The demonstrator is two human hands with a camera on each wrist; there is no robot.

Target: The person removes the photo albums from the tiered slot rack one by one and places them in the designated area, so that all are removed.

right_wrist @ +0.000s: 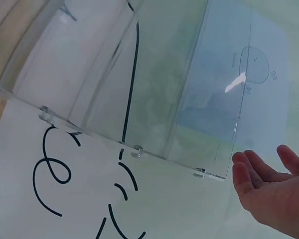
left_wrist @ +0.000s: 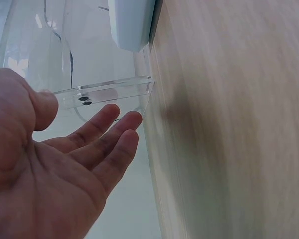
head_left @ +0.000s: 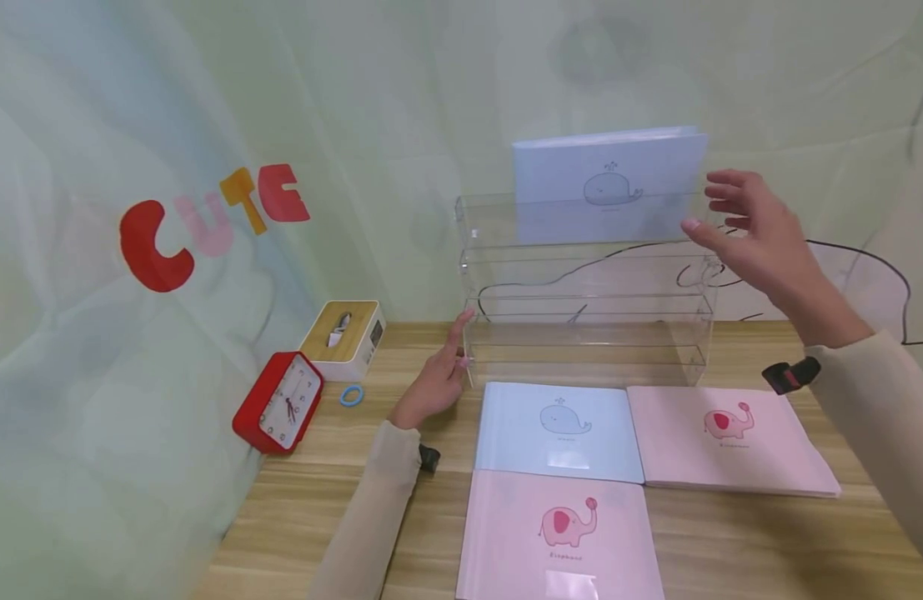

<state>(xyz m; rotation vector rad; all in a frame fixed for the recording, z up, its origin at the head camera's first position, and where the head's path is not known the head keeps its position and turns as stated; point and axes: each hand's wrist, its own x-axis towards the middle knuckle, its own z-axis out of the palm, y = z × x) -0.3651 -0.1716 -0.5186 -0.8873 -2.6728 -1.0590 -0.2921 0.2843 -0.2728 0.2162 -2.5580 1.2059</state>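
Observation:
A clear acrylic tiered rack (head_left: 589, 333) stands against the curtain. On its top tier a blue whale-print album (head_left: 609, 183) leans upright. My right hand (head_left: 754, 225), fingers spread and loosely bent, is beside the album's right edge; in the right wrist view the fingertips (right_wrist: 241, 164) are near the rack's top corner, holding nothing. My left hand (head_left: 438, 379) is at the rack's lower left side with relaxed fingers near its side panel (left_wrist: 104, 92). In front lie a second blue whale album (head_left: 529, 425), a pink elephant album (head_left: 679, 454) and another pink elephant album (head_left: 506, 533).
A red alarm clock (head_left: 281, 404), a tissue box (head_left: 344, 337) with a wooden lid and a blue ring (head_left: 352, 396) sit to the left on the wooden table (head_left: 341, 475). Coloured letters (head_left: 157, 250) hang on the curtain (head_left: 401, 125) behind.

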